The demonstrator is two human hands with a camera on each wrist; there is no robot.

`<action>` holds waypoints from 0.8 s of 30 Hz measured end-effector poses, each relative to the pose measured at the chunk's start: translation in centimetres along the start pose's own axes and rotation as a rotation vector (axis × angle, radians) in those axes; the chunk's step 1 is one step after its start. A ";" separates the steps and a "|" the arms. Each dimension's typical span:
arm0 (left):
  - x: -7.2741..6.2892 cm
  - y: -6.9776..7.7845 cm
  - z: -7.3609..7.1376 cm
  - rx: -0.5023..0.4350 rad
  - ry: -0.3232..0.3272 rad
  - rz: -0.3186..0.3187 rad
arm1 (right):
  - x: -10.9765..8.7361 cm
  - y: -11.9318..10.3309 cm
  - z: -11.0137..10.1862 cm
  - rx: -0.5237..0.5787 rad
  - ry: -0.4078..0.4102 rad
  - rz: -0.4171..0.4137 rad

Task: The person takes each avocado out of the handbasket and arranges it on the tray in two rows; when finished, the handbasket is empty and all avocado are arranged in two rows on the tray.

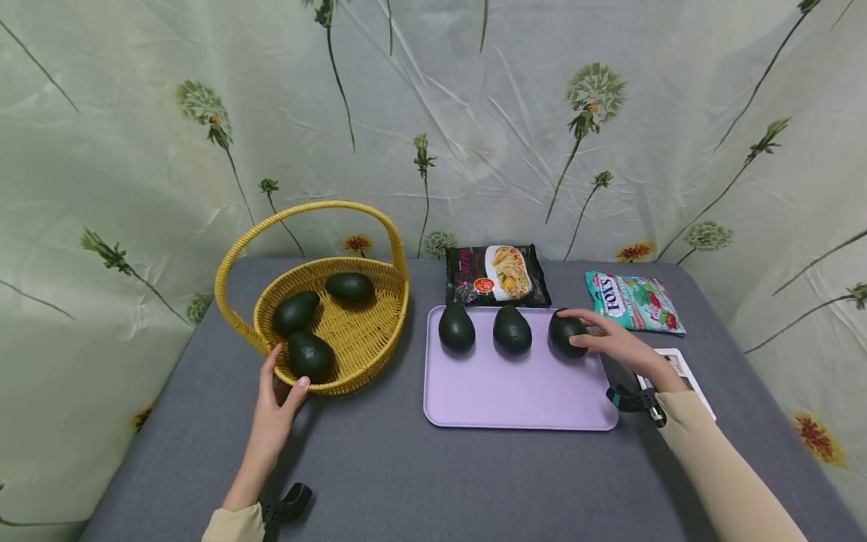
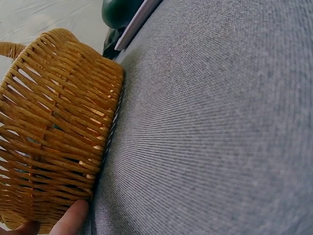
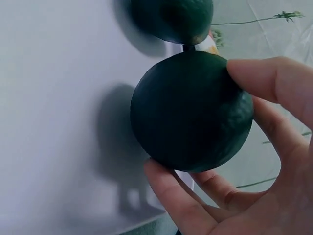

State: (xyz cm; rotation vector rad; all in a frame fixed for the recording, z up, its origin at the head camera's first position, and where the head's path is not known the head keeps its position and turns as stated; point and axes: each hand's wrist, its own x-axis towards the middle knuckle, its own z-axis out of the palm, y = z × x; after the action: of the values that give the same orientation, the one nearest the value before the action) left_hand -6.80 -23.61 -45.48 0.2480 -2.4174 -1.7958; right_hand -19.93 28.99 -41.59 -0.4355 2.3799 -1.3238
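My right hand (image 1: 612,340) grips a dark green avocado (image 3: 190,112) at the right end of the lilac tray (image 1: 515,403), thumb and fingers around its sides. Two more avocados, a left one (image 1: 457,328) and a middle one (image 1: 512,330), lie in a row beside it. On the left, a yellow wicker basket (image 1: 359,339) with a tall arched handle holds three avocados, one of them (image 1: 311,357) by the near rim. My left hand (image 1: 271,414) holds the basket's near left side, with fingertips (image 2: 73,218) low against the weave in the left wrist view.
Behind the tray lies a black noodle packet (image 1: 497,275). A teal Fox's candy bag (image 1: 635,302) is at the back right. Partly under the right forearm sits a white-edged flat item (image 1: 687,376). A grey cloth covers the table (image 1: 433,482), and a floral curtain (image 1: 474,113) hangs behind.
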 end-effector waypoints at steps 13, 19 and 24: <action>-0.1 -0.1 0.1 -0.021 -0.001 0.007 | 0.1 -0.2 0.1 -0.009 -0.017 0.018; -0.1 -0.1 0.1 -0.018 0.002 -0.001 | 0.3 -0.3 0.2 -0.011 -0.007 0.022; -0.1 -0.2 0.2 -0.013 0.004 -0.011 | 0.3 -0.2 0.2 -0.017 0.014 0.026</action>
State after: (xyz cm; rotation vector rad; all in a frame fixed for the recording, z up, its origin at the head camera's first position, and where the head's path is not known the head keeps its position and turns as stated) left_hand -6.74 -23.49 -45.69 0.2638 -2.4057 -1.8124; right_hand -20.07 28.57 -41.59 -0.3999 2.4019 -1.3000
